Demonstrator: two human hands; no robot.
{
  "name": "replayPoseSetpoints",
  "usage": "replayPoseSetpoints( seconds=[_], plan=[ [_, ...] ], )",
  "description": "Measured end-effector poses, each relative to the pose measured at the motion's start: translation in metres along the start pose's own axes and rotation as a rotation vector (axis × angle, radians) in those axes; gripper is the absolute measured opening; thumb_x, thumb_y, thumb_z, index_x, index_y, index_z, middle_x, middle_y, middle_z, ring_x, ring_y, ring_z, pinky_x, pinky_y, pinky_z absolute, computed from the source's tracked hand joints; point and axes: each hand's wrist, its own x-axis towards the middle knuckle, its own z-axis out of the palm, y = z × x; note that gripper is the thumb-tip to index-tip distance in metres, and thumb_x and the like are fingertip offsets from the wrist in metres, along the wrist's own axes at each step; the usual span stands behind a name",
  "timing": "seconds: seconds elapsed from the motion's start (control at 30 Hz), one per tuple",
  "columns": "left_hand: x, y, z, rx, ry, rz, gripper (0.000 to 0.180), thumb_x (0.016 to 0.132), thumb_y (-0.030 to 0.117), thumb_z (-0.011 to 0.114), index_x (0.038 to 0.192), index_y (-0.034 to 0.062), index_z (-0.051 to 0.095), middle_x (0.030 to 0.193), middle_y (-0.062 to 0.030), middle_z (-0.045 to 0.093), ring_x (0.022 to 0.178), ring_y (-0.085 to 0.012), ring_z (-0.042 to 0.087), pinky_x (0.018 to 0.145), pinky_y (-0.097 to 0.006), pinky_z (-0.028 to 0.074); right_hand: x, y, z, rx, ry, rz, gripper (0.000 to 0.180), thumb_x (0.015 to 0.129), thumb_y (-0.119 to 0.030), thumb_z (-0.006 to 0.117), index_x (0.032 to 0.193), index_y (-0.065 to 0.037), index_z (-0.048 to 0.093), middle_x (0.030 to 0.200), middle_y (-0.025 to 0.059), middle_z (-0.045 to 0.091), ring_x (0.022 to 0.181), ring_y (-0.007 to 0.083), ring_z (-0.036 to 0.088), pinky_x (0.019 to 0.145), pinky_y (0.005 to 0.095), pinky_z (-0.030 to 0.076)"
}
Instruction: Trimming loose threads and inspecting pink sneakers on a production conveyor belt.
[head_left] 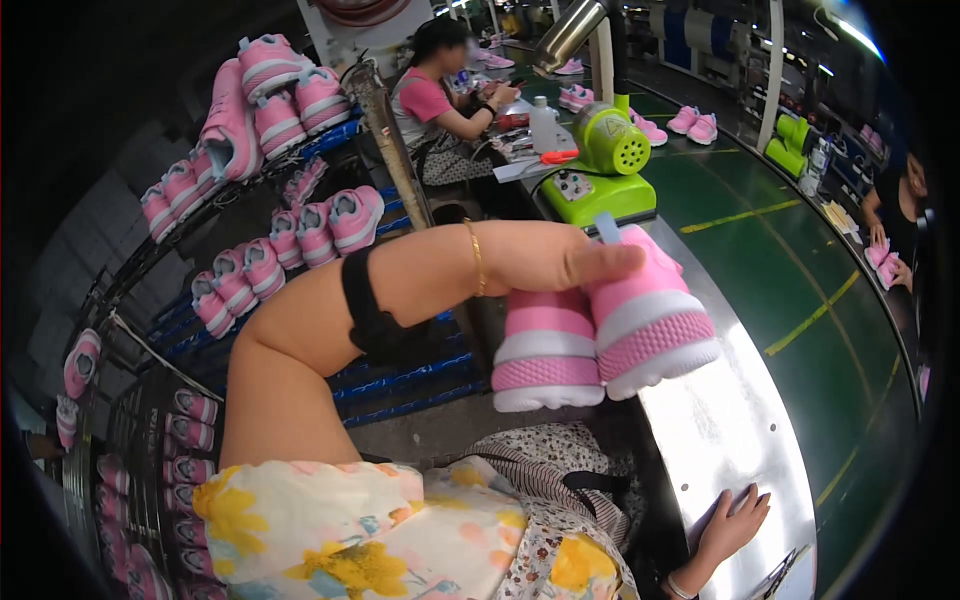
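Observation:
A pair of pink sneakers with white and pink textured soles hangs from my left hand (565, 258). Its thumb presses inside the heel of the right sneaker (655, 335), and the left sneaker (548, 350) hangs beside it; the other fingers are mostly hidden. Both heels face me, held up just over the left edge of the shiny metal worktop (735, 420). Lower right, my right hand (735, 525) lies flat on that worktop, fingers outstretched and nothing in them. A pair of scissors (785, 575) appears to lie close to it.
Left stands a rack with several pink sneakers (315, 235) on blue-covered bars. Ahead are a lime-green blower machine (605, 180), a white bottle (543, 125) and an orange-handled tool (558, 157). A green conveyor belt (770, 250) carries sneakers. One person (440, 105) sits ahead, another (900, 210) works across the belt.

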Motion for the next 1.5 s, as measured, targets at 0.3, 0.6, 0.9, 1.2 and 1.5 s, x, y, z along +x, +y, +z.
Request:
replayPoseSetpoints(
  seconds=[0.3, 0.6, 0.9, 1.2, 1.5],
  plan=[
    [-0.109, -0.127, -0.070, 0.387, 0.366, -0.753, 0.100, 0.077, 0.078, 0.042, 0.128, -0.0079, 0.047, 0.132, -0.0253, 0.047, 0.121, -0.0325, 0.047, 0.103, -0.036, 0.034, 0.005, 0.000, -0.004, -0.074, -0.021, 0.017, 0.048, 0.088, -0.033, 0.057, 0.127, -0.006, 0.052, 0.139, 0.0204, 0.040, 0.130, 0.0361, 0.035, 0.107, 0.0426, 0.029],
    [-0.237, -0.293, -0.051, 0.567, 0.348, -1.381, 0.099, 0.068, 0.082, 0.050, 0.130, 0.0048, 0.051, 0.132, -0.0178, 0.050, 0.121, -0.0325, 0.048, 0.099, -0.039, 0.039, 0.008, 0.009, 0.004, -0.109, -0.047, -0.041, 0.052, 0.090, -0.038, 0.053, 0.129, -0.004, 0.049, 0.140, 0.0211, 0.039, 0.130, 0.0373, 0.035, 0.107, 0.0432, 0.029],
    [-0.293, -0.330, -0.017, 0.520, 0.442, -1.598, 0.092, 0.066, 0.078, 0.057, 0.127, 0.0084, 0.055, 0.129, -0.0134, 0.054, 0.119, -0.0301, 0.052, 0.096, -0.039, 0.042, 0.010, 0.014, 0.003, 0.074, -0.017, -0.110, 0.059, 0.083, -0.049, 0.060, 0.123, -0.006, 0.054, 0.129, 0.0291, 0.044, 0.121, 0.0423, 0.040, 0.102, 0.0492, 0.031],
    [-0.296, -0.378, -0.019, 0.614, 0.569, -1.703, 0.079, 0.061, 0.068, 0.071, 0.117, 0.0126, 0.063, 0.122, -0.0074, 0.060, 0.115, -0.0232, 0.056, 0.092, -0.037, 0.046, 0.007, 0.012, -0.002, 0.084, 0.017, -0.174, 0.066, 0.086, -0.056, 0.053, 0.119, 0.002, 0.054, 0.124, 0.0303, 0.048, 0.119, 0.0434, 0.041, 0.103, 0.0499, 0.031],
    [-0.338, -0.446, -0.074, 0.808, 0.679, -1.821, 0.059, 0.061, 0.057, 0.077, 0.104, 0.0178, 0.067, 0.104, 0.0012, 0.067, 0.100, -0.0185, 0.064, 0.080, -0.038, 0.047, 0.013, 0.003, -0.005, -0.003, 0.064, -0.128, 0.049, 0.085, -0.044, 0.060, 0.107, 0.000, 0.060, 0.103, 0.0225, 0.060, 0.098, 0.0370, 0.056, 0.088, 0.0453, 0.043]
  ],
)
